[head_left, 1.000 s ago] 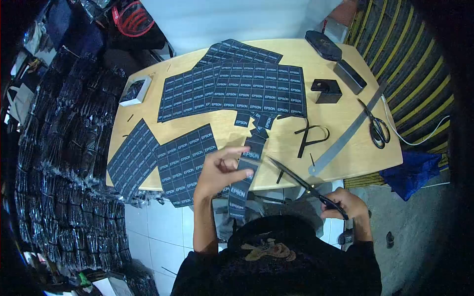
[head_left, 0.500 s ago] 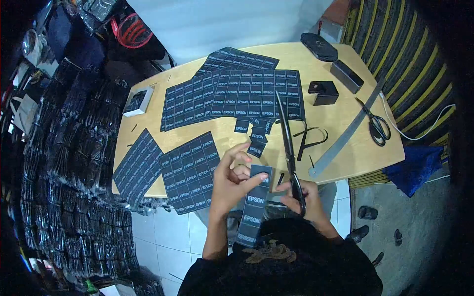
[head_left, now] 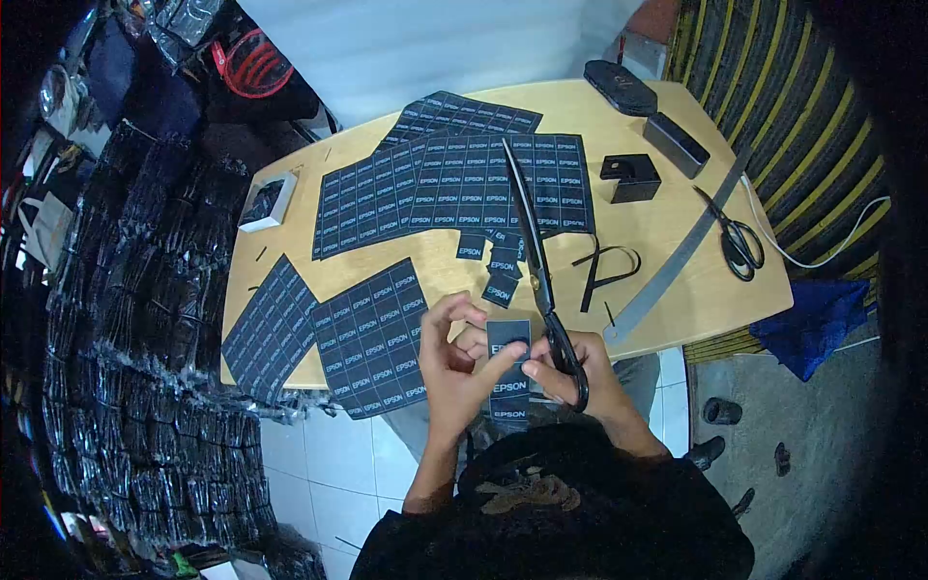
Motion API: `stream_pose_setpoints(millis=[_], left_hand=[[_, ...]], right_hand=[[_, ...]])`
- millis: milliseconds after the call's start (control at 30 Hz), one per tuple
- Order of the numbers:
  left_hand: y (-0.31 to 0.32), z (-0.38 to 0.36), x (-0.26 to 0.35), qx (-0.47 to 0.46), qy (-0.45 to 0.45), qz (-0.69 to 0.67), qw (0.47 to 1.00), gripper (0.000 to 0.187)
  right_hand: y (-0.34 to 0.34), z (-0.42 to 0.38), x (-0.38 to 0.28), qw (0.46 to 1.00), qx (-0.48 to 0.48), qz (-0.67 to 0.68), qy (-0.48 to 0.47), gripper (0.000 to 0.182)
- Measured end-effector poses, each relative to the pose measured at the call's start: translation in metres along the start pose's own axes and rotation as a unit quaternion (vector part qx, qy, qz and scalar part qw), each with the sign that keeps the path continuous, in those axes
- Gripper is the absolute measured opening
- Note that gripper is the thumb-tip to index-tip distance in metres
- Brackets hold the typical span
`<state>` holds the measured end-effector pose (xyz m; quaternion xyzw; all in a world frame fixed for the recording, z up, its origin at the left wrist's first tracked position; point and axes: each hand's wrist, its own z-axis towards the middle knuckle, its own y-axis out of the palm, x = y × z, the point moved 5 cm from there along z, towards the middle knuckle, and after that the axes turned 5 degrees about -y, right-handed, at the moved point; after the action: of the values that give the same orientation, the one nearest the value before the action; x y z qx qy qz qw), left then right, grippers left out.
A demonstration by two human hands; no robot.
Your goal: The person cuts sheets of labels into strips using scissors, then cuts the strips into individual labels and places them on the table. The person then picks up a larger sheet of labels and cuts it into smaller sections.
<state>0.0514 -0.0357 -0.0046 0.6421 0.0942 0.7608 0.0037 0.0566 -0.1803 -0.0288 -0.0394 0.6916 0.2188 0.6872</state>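
Observation:
My left hand (head_left: 458,360) pinches a dark strip of EPSON labels (head_left: 509,387) between thumb and fingers, in front of my body. Large black-handled scissors (head_left: 543,290) are in my right hand (head_left: 580,375), their blades pointing up over the table and looking closed. My right thumb is at the strip's right edge, close to my left thumb. Just beyond my hands, several small cut EPSON labels (head_left: 500,289) lie on the table.
On the wooden table (head_left: 445,275) are large EPSON sheets (head_left: 464,184), two nearer sheets at left (head_left: 372,338), a metal ruler (head_left: 681,259), a second pair of scissors (head_left: 739,244), a black strap (head_left: 609,280), black boxes (head_left: 633,182) and a white box (head_left: 269,201).
The scissors and my right hand have moved left, up to the strip and my left hand. The strip's lower end now shows less and hangs more upright.

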Motion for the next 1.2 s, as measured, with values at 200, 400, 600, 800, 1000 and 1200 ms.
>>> stream_pose_setpoints(millis=[200,400,600,800,1000,1200], left_hand=[[-0.002,-0.02,-0.002,-0.078,0.04,-0.007,0.996,0.054],[-0.011,-0.014,-0.003,0.005,-0.033,0.058,0.998,0.028],[-0.029,-0.003,-0.001,0.002,0.0,0.05,0.999,0.038],[-0.043,0.001,-0.003,-0.022,-0.006,0.042,0.999,0.046],[-0.046,0.004,0.004,-0.084,-0.038,0.073,0.993,0.051],[-0.043,0.002,-0.001,-0.18,-0.074,0.111,0.975,0.051]], right_hand=[[-0.008,0.004,-0.002,1.0,0.008,-0.017,0.003,0.013],[-0.014,-0.002,0.002,1.0,0.011,-0.013,0.003,0.019],[-0.054,-0.031,0.019,0.996,0.014,-0.091,-0.023,0.037],[-0.067,-0.057,-0.01,0.987,-0.101,-0.115,0.039,0.043],[-0.07,-0.067,-0.011,0.914,-0.315,-0.208,0.151,0.04],[-0.066,-0.066,-0.01,0.893,-0.371,-0.182,0.179,0.034]])
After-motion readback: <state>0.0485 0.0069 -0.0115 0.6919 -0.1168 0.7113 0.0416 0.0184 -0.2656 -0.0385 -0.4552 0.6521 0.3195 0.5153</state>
